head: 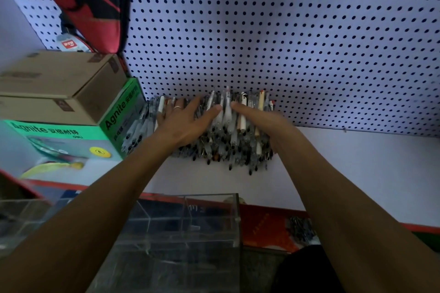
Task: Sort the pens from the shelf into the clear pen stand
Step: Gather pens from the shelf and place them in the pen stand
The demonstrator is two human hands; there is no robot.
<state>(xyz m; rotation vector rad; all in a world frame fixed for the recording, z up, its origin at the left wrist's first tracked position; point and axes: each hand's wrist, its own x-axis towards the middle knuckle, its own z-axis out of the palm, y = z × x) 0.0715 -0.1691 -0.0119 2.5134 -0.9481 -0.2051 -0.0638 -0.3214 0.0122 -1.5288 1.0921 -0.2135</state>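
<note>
From where I watch, the far left holds two brown cardboard boxes [59, 88] stacked on a green "Agnite" box [71, 140], which sits on the white shelf [357, 173]. Above them a red and black bag [95, 2] hangs against the white pegboard [285, 43] that backs the shelf.

Just right of the green box lies the pile of pens [226, 140], heaped against the foot of the pegboard, most of them clear-barrelled with dark tips pointing toward me, a few white and cream ones standing out on top.

My left hand [183, 123] lies flat on the left part of the pile, a ring on one finger; its grip is spread apart, fingers straight and pressing on the pens, thumb stretched toward the middle. My right hand [257, 119] lies on the right part, fingers reaching over the pens; whether they curl round any I cannot tell, since the fingertips sink among the barrels. The two hands nearly meet at the middle of the pile.

Below the shelf's red front edge, between my forearms, stands the clear pen stand [190, 221], its compartments showing no pens that I can make out. To its right lies an orange-red packet [264, 228].
</note>
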